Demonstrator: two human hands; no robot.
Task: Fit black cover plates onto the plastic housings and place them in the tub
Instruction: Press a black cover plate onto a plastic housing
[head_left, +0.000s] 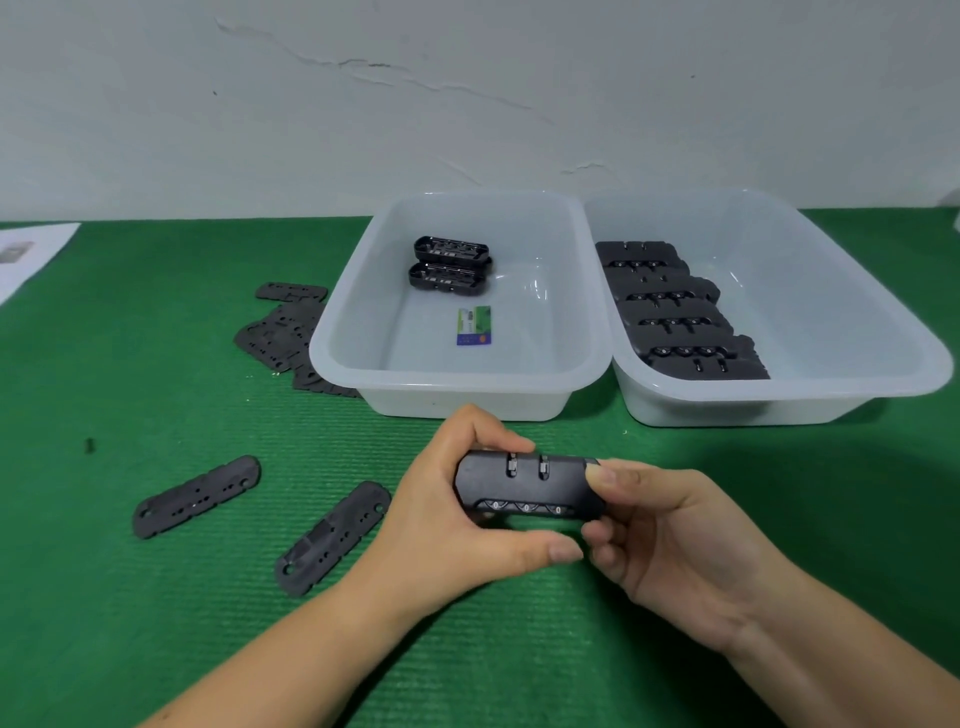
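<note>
Both your hands clamp one black housing (527, 488) above the green mat (156, 597): your left hand (457, 519) curls round its left end, your right hand (670, 530) pinches the right. Two cover plates (332, 535) lie just left of your left hand; two tubs (457, 306) sit beyond your fingers.

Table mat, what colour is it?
Green, with fine ribbed lines; head view shows it.

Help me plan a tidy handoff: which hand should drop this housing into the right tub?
Right hand, probably: it grips the housing's right end and is nearer the right tub; the left hand would cross over.
</note>
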